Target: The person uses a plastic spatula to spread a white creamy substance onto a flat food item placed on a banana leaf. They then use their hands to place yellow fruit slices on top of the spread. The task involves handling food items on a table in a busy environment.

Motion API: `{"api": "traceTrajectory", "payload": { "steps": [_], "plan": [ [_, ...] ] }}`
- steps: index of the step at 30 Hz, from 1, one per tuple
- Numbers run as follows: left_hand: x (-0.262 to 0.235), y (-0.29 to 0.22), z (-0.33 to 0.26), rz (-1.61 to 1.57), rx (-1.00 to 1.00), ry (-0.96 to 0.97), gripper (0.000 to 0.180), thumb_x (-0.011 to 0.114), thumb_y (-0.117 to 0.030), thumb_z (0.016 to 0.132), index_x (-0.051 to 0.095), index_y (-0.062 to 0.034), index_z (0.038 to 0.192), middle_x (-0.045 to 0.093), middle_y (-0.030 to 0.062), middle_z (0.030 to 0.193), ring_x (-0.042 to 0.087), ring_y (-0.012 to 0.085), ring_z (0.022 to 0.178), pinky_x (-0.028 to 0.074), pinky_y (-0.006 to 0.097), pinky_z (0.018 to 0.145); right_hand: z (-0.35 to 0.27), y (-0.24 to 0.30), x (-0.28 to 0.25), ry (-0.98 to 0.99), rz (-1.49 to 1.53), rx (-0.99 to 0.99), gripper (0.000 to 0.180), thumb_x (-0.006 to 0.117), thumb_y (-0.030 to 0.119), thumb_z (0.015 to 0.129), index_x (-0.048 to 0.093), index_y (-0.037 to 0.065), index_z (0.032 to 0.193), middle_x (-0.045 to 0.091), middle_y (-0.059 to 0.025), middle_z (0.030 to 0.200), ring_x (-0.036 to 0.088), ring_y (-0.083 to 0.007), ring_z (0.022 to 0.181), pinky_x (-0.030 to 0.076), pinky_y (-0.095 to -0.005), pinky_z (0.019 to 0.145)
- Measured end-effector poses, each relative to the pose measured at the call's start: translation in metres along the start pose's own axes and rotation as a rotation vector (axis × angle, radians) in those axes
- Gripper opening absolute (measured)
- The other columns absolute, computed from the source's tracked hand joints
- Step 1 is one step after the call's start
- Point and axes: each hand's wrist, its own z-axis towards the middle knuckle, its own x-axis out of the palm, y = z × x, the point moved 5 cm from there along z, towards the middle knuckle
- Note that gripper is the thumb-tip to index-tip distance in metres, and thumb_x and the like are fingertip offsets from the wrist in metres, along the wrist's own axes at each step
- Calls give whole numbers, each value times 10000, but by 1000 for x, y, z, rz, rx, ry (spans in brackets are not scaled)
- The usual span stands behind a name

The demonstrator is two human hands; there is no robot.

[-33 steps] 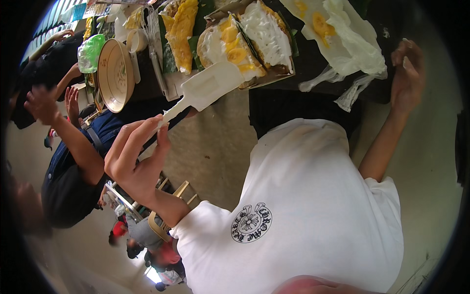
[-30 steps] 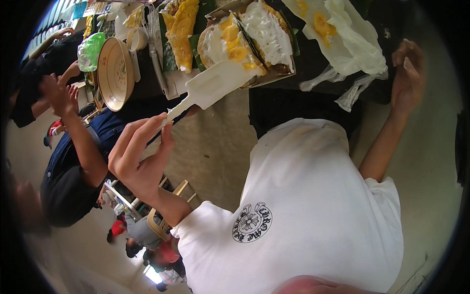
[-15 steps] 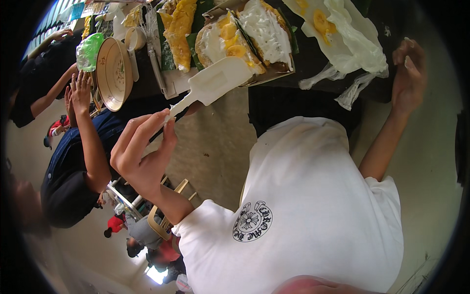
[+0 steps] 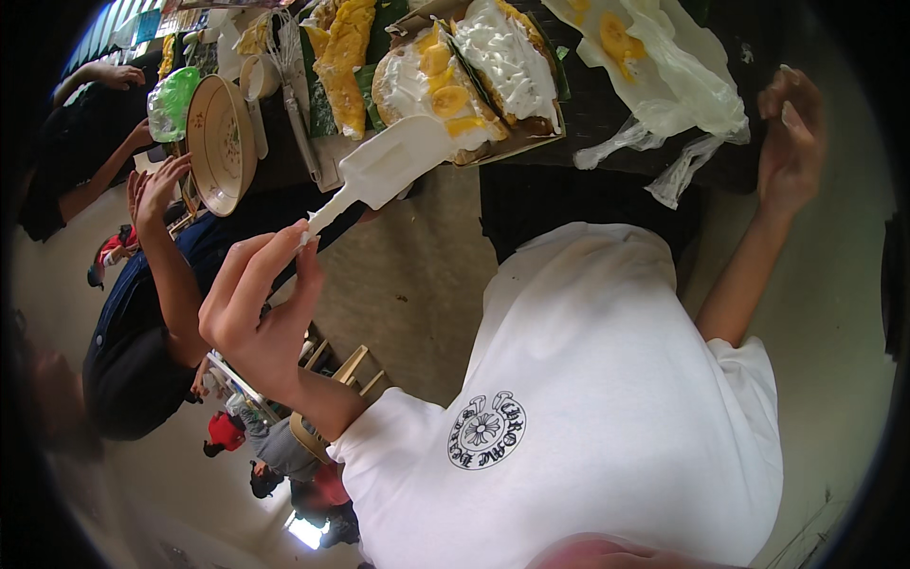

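Note:
My left hand (image 4: 248, 308) pinches the thin handle end of a white spatula (image 4: 396, 163). The blade points up and right, overlapping in view the near edge of a cardboard box (image 4: 531, 142). Inside lie two cream-topped pieces: one cake (image 4: 431, 81) carries yellow fruit slices, the other cake (image 4: 512, 66) is mostly white cream. To their left is a long yellow piece of food (image 4: 343, 71) on green leaf. My right hand (image 4: 792, 142) is at the table's right side, fingers loosely bent and apart, holding nothing; a crumpled clear plastic bag (image 4: 697, 95) is nearest it.
Pale paper (image 4: 586, 24) with yellow fruit slices lies under the bag. At left are a tilted cream-coloured bowl (image 4: 220, 142), a whisk (image 4: 296, 114), a cup (image 4: 259, 76) and a green plastic bag (image 4: 173, 104). A co-worker's hand (image 4: 156, 194) is beside the bowl.
My left hand has shifted a little left and toward me with the spatula. My right hand stays almost still. The co-worker's raised hand beside the bowl has dropped and turned.

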Motion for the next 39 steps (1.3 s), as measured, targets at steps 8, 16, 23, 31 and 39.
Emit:
{"api": "traceTrajectory", "payload": {
  "steps": [8, 16, 23, 31, 39],
  "plan": [
    [-3, 2, -3, 23, -39, -66, 314, 830, 134, 692, 792, 5, 976, 764, 102, 868, 716, 161, 713, 553, 261, 634, -2, -6, -8, 14, 16, -12, 505, 609, 105, 875, 574, -122, 1325, 622, -137, 1127, 531, -192, 942, 413, -322, 841],
    [0, 8, -4, -43, 29, -94, 319, 822, 141, 685, 791, 2, 971, 759, 109, 860, 735, 185, 731, 574, 271, 670, -4, 4, 4, 7, 20, 3, 487, 624, 117, 867, 595, -102, 1301, 622, -122, 1110, 532, -178, 919, 415, -317, 823],
    [-26, 31, -29, -47, -44, -240, 317, 837, 122, 679, 797, -26, 957, 776, 98, 887, 716, 152, 717, 496, 244, 566, -4, -9, 3, -5, -2, 19, 467, 682, 120, 846, 618, -36, 1281, 626, -105, 1098, 562, -170, 928, 437, -308, 798],
    [0, 82, -41, -340, -168, -495, 304, 852, 85, 721, 784, -32, 994, 787, 94, 911, 701, 115, 732, 431, 207, 536, -6, -1, -3, 46, 138, 65, 524, 612, 222, 892, 548, 11, 1367, 549, -87, 1120, 489, -180, 906, 410, -324, 828],
    [22, 119, -15, -409, -221, -361, 325, 823, 148, 668, 768, 25, 964, 745, 132, 851, 717, 180, 733, 549, 251, 640, 0, 11, 15, 2, 81, 116, 544, 584, 267, 888, 533, 12, 1366, 513, -86, 1011, 443, -159, 808, 381, -295, 731]
  ]
}}
